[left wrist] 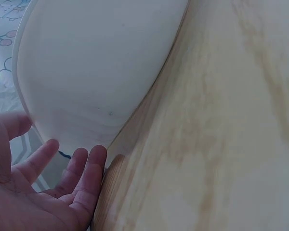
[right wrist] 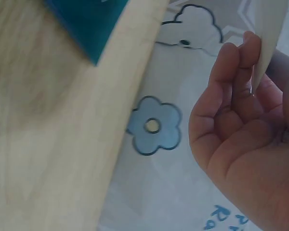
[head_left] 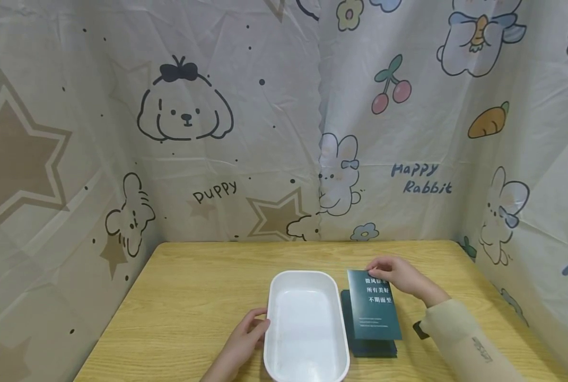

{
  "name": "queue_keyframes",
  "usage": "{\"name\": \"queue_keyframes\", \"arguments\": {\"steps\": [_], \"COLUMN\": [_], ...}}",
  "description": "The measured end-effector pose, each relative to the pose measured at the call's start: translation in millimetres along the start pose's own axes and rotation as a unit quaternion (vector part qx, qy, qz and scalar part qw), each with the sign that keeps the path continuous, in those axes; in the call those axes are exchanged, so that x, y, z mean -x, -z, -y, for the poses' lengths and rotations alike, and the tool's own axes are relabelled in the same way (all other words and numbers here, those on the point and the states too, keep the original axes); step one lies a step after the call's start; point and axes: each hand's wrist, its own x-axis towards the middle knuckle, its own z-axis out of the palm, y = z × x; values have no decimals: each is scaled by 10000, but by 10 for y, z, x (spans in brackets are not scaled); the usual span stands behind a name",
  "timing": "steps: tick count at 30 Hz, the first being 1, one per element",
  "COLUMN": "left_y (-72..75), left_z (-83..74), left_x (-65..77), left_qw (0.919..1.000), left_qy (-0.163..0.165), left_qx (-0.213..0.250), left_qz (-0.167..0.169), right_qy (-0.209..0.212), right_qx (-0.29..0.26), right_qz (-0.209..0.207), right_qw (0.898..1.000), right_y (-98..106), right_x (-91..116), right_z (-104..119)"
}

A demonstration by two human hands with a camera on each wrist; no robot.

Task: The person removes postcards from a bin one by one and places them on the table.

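Observation:
My right hand (head_left: 400,276) pinches the far edge of a dark green card (head_left: 374,313) printed with white Chinese characters. That card is tilted up above another dark green card or stack (head_left: 372,348) on the table. In the right wrist view, thumb and fingers hold the card's pale back (right wrist: 272,33), and a green corner (right wrist: 94,33) lies on the wood. To the left stands a white rectangular tray (head_left: 307,334) with nothing in it. My left hand (head_left: 246,337) is at the tray's left side. Its loosely extended fingertips (left wrist: 97,156) rest against the outer wall.
The tray and cards are on a yellow wood-grain table (head_left: 183,297). A pale curtain (head_left: 264,132) with cartoon animals and stars hangs round the back and sides. A small black thing (head_left: 420,330) shows at my right sleeve's cuff.

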Motion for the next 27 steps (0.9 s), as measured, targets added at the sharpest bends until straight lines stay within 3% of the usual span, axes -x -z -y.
{"name": "queue_keyframes", "arguments": {"steps": [8, 19, 27], "left_y": [3, 7, 5], "left_z": [-3, -1, 13], "left_x": [1, 5, -6], "left_qw": [10000, 10000, 9999], "left_qy": [11, 26, 119], "left_qx": [47, 60, -28], "left_qz": [13, 16, 43], "right_qy": [7, 290, -105], "right_qx": [-95, 123, 192], "right_qz": [242, 490, 419], "right_qw": [9997, 9983, 9989], "right_y": [-146, -297, -331], "right_x": [-60, -135, -153], "right_z": [-256, -337, -359]}}
